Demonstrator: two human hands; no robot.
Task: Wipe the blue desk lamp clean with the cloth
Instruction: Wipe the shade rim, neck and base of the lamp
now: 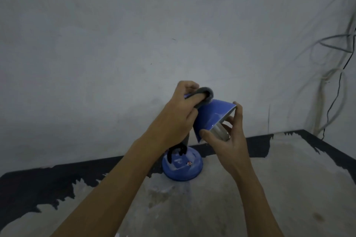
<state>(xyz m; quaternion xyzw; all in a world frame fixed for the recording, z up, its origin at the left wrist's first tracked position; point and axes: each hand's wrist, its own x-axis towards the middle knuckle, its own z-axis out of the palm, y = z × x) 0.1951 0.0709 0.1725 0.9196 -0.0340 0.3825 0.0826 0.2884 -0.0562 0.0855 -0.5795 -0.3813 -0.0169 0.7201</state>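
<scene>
The blue desk lamp stands at the back of the table, its round blue base [183, 167] resting on the surface and its cone-shaped blue shade [212, 117] tilted up to the right. My left hand [179, 113] grips a bunched grey cloth [206, 95] and presses it against the narrow top end of the shade. My right hand [225, 136] holds the shade's wide rim, thumb on the outside, fingers around the open mouth where a silvery inner part shows. The lamp's neck is mostly hidden behind my left wrist.
The table [269, 188] has a worn pale top with dark patches along its back and right edges. A grey wall stands close behind. Several cables [335, 90] hang down the wall at the right. A black cord [173, 152] curls over the lamp base.
</scene>
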